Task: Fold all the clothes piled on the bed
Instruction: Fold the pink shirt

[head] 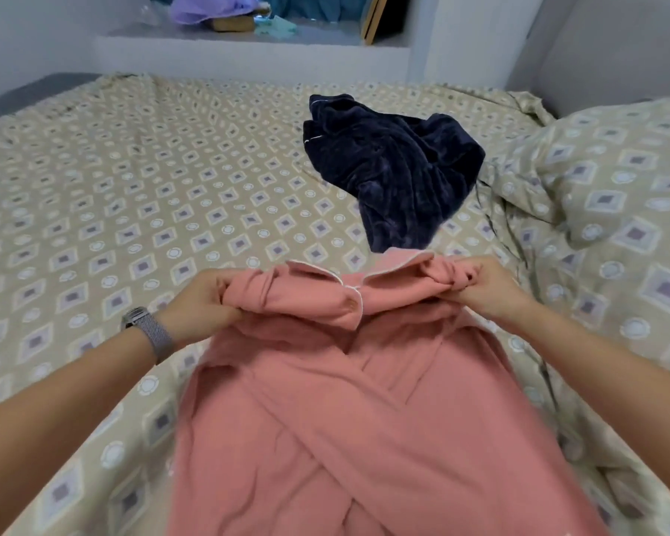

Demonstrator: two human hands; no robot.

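Left hand (204,303) and right hand (488,288) each grip the pink shirt (325,400) by its shoulders.

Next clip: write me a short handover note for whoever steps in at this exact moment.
Left hand grips the pink top at one shoulder; right hand grips the other shoulder.
The pink top hangs down toward the bed, collar upward, sleeves crossed over its front; fold not finished.
Navy garment lies crumpled behind it, untouched.
Left: finish folding pink, then fold navy.

Both hands (204,303) (492,288) grip pink shirt (345,400) on bed (132,179).
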